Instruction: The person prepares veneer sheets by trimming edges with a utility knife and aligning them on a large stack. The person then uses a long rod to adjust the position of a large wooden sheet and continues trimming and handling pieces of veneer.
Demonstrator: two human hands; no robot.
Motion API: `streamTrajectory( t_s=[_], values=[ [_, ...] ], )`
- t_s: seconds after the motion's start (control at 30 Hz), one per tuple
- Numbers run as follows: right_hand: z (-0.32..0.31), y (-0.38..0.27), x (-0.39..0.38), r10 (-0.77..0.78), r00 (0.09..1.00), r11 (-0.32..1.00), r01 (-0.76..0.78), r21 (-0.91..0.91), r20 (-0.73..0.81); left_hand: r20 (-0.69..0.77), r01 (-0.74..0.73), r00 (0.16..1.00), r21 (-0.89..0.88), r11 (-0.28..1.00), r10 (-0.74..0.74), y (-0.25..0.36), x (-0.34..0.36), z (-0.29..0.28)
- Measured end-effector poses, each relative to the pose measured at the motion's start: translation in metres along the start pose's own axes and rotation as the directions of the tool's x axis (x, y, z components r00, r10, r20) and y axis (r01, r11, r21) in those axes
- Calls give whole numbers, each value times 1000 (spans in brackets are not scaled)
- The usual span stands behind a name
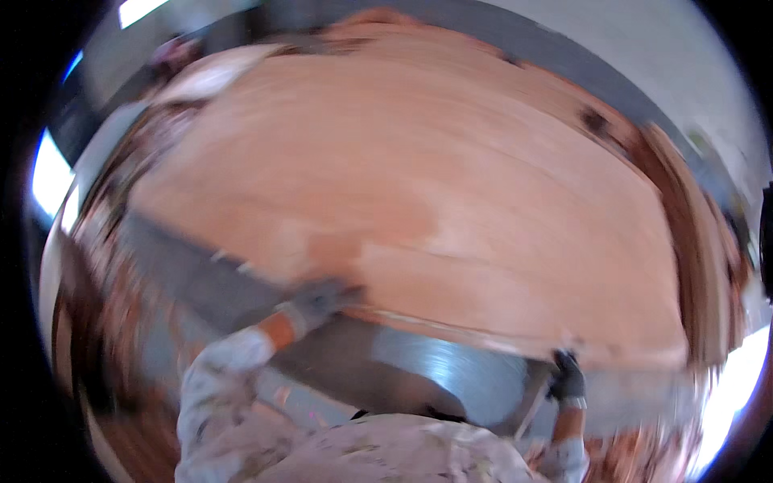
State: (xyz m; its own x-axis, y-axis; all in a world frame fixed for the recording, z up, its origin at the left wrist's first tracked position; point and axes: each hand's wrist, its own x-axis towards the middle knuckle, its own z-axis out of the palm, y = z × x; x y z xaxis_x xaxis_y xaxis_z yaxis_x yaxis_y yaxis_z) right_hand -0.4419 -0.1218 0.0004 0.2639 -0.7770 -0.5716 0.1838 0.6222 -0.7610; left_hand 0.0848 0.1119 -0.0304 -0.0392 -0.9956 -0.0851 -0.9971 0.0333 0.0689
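Observation:
A large, thin orange-brown sheet, which looks like wood veneer [499, 217], spreads across most of the view in front of me. My left hand [320, 300], in a grey glove, is at its near edge left of the middle; motion smears the fingers, so their grip does not show. Farther right, my right hand [568, 377], in a dark glove, has its fingers closed on the near edge of the same sheet. A darker patch marks the sheet's surface beyond my left hand.
Below the near edge lies a shiny grey surface [451, 366]. Layered brown sheets with a raised edge [688, 249] stand along the right side. Blurred reddish-brown scraps [121, 330] fill the left side. A pale wall [644, 48] rises beyond.

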Motion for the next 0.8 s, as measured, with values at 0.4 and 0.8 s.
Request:
streamTrajectory(
  t_s=[0.4, 0.8],
  values=[
    [40, -10, -12, 38, 999, 969, -31, 247, -24, 80, -58, 996, 200, 978, 43, -10, 9, -24],
    [29, 58, 1, 280, 945, 943, -304, 135, 171, 382, 7, 923, 90, 996, -41, -77, 7, -20]
  ],
)
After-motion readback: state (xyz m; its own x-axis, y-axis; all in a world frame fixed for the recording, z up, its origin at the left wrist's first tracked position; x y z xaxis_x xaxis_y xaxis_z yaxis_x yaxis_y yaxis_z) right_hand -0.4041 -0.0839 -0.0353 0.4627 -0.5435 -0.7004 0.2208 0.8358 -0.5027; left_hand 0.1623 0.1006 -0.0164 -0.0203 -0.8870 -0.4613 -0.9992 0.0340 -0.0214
